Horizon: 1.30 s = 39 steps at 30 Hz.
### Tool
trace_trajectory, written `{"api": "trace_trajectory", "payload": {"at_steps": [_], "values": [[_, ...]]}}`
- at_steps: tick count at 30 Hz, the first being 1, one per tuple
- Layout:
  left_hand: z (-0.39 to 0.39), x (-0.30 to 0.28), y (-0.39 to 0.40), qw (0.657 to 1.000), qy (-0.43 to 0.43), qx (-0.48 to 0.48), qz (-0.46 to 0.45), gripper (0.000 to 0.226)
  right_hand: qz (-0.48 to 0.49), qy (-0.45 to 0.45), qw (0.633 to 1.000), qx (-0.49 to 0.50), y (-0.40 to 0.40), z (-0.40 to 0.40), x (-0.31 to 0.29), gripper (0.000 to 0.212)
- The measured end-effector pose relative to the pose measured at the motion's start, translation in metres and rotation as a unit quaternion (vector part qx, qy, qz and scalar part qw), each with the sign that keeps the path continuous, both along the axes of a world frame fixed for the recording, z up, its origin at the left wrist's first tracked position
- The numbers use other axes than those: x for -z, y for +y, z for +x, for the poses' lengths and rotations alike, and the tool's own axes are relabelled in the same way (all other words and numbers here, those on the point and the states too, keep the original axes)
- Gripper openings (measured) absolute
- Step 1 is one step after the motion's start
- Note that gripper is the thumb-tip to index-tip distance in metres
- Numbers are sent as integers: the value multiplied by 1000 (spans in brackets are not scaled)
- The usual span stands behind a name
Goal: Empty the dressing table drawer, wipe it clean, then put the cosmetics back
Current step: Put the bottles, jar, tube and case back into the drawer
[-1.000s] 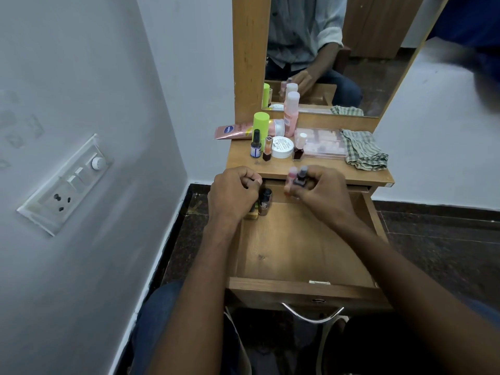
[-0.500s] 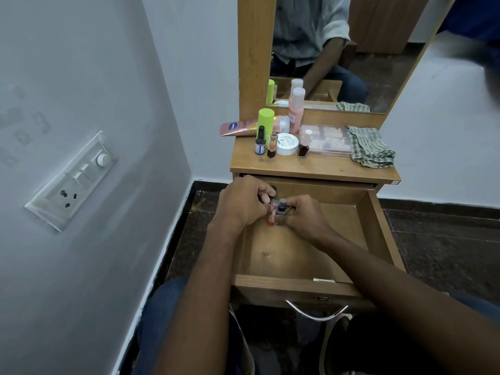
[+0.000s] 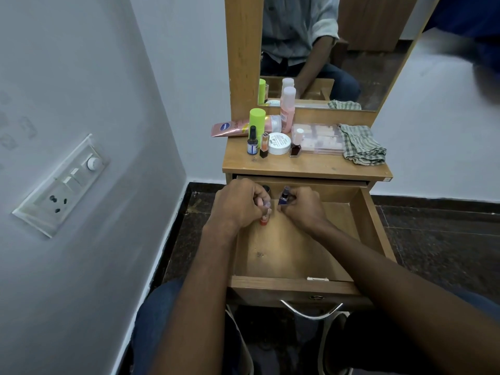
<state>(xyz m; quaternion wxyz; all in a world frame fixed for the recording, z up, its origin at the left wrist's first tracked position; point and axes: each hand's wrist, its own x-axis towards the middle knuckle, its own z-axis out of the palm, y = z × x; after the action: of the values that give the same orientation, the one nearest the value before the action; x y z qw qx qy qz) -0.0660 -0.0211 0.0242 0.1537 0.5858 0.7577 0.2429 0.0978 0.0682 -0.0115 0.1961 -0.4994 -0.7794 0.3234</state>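
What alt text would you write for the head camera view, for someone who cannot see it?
Two bare hands reach into an open wooden drawer of a dressing table: the left hand holds a small orange bottle, the right hand a small dark blue one. On the tabletop stand more cosmetics beside a checked cloth, below a mirror.

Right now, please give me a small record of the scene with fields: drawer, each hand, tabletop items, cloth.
drawer: open drawer, wooden floor mostly bare
left hand: left hand holds a small orange-bottomed bottle at the drawer's back
right hand: right hand holds a small dark blue bottle beside it
tabletop items: green-capped bottle, pink tube, white jar, clear palette case
cloth: checked cloth, on the tabletop's right end
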Motion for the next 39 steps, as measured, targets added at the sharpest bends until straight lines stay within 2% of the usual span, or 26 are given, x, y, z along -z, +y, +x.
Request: {"api": "trace_trajectory", "payload": {"at_steps": [3, 11, 18, 23, 33, 39], "values": [[0, 0, 0, 1000, -2, 3, 4, 10, 2, 22, 1000, 1, 1, -8, 3, 18], [-4, 0, 0, 1000, -10, 3, 6, 11, 27, 17, 999, 27, 0, -14, 12, 18], [-10, 0, -2, 1000, 18, -12, 22, 15, 18, -43, 997, -58, -9, 1, 11, 17], [-7, 3, 0, 999, 34, -20, 22, 17, 34, -43, 995, -81, -16, 1, 11, 19], [-5, 1, -1, 999, 35, 5, 39, 38, 31, -34, 994, -96, -25, -4, 6, 12], [-14, -1, -5, 997, -26, 9, 72, 49, 10, -27, 996, -88, -25, -6, 7, 17]]}}
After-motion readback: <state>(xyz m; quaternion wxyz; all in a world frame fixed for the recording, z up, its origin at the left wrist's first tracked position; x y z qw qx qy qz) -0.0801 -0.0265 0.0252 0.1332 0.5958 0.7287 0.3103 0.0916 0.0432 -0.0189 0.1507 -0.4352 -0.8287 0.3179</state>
